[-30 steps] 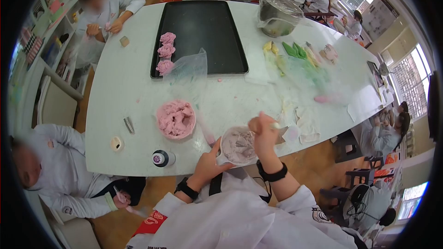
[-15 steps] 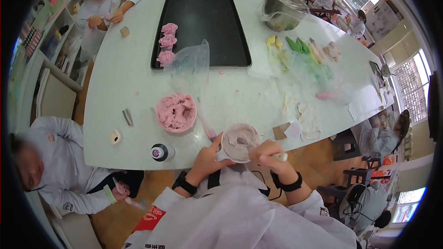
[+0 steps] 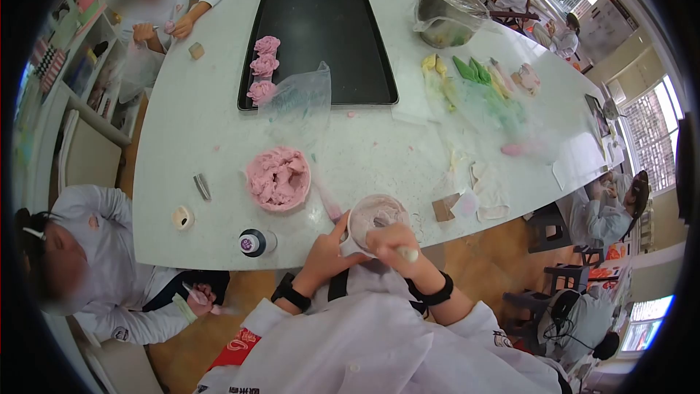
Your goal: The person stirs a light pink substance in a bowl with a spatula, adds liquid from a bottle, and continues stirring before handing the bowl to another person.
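Note:
At the table's near edge, my left hand [image 3: 328, 255] is closed round the handle side of a white mixing cup [image 3: 351, 239]. Pale pinkish cream [image 3: 383, 211] coats the inside of the cup. My right hand [image 3: 396, 243] grips a spatula above the cup's near rim. Its pale handle [image 3: 408, 254] sticks out to the right, while its blade is hidden by the hand and the cream. Beyond my left hand lies the pink tip of a piping bag [image 3: 332, 208]. A bowl of thick pink cream [image 3: 277, 176] stands to the left.
A dark bottle [image 3: 255, 242], a small white cap [image 3: 183, 217] and a metal piece [image 3: 202, 187] lie left. A black tray [image 3: 328, 44] carries pink cream flowers [image 3: 265, 66]. Coloured piping bags [image 3: 474, 73] and a metal pot [image 3: 448, 18] are far right. Two people sit on the left.
My right hand has swung left with the spatula, coming over the cup's near rim. My left hand and the cup have stayed almost in place.

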Demonstrator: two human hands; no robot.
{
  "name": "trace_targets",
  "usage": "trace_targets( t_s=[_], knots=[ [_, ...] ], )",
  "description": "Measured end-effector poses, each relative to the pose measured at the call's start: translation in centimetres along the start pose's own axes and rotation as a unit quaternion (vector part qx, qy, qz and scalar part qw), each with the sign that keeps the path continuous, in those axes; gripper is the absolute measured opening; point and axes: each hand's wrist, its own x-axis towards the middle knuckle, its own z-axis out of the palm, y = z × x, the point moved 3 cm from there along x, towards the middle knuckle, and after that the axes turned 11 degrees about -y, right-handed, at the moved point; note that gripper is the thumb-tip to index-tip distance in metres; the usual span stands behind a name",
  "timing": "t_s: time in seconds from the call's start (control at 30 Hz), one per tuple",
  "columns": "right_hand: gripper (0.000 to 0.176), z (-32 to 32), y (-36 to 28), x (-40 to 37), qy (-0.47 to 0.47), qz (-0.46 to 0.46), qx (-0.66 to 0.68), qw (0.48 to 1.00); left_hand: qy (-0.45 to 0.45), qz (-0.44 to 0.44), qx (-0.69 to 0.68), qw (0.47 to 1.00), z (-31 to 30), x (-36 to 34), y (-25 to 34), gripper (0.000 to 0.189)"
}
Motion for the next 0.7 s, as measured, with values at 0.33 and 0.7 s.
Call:
trace_targets(
  t_s=[0.33, 0.7],
  knots=[
    [0.044, -4.6, -3.6, -1.3, -0.026, -0.035, 0.148, 0.988, -0.019, 0.000, -0.011, 1.000, 0.2, 0.7, -0.6, 0.093],
    [0.044, -1.7, -0.7, 3.9, -0.047, 0.074, -0.014, 0.996, -0.045, -0.039, -0.026, 0.998, -0.3, 0.7, -0.1, 0.092]
  ],
)
